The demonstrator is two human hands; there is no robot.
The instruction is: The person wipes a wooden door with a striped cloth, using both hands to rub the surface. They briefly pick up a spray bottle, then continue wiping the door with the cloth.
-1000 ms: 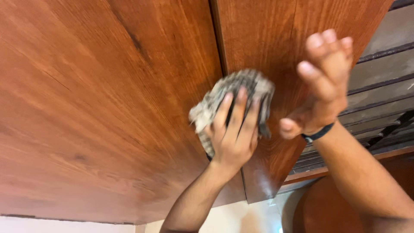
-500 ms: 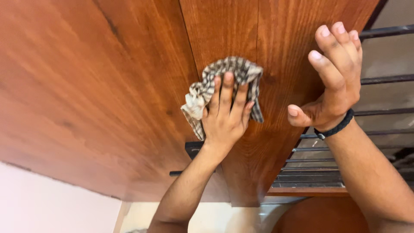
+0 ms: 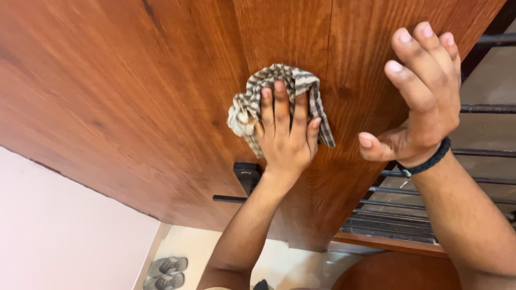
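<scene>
On wooden door [image 3: 134,96], left hand [image 3: 285,139] pressing checked cloth [image 3: 252,104], right hand [image 3: 422,102] open

Bare door, one obstacle
Wooden door [image 3: 134,96] lies open leftward; black handle [image 3: 244,180] juts out just below the cloth [image 3: 279,86].

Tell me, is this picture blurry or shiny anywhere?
Head view: the left hand pressing the checked cloth on the wooden door looks sharp, and so does the right hand at the door's edge; soft light gives a faint sheen low on the wood, no hard glare; the steep upward angle makes the door lean.
</scene>
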